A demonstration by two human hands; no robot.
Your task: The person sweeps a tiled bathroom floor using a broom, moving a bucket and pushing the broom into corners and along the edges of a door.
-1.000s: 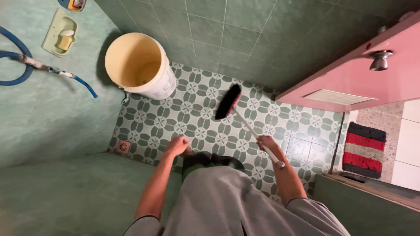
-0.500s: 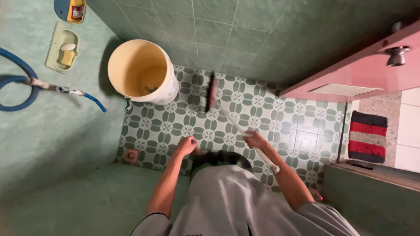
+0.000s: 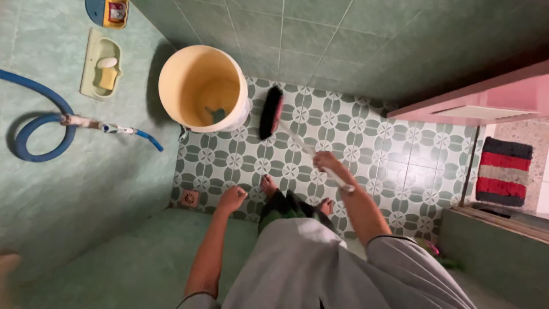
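Right hand [image 3: 327, 162] grips the white handle of a long brush [image 3: 271, 113], whose dark bristle head sits on the patterned floor tiles [image 3: 394, 166] at upper centre of frame, just beside a cream bucket [image 3: 201, 88]. Left hand [image 3: 231, 199] is clenched in a fist, holding nothing, near a small floor drain [image 3: 190, 198] at lower left. Blue hose [image 3: 40, 123] and soap dish [image 3: 101, 71] sit at far left, striped mat [image 3: 503, 170] at right edge.

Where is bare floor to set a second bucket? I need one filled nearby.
The widest bare patch of patterned floor lies between the brush head and the pink door. A smaller one lies between the cream bucket and floor drain. Around the bare feet it is crowded.
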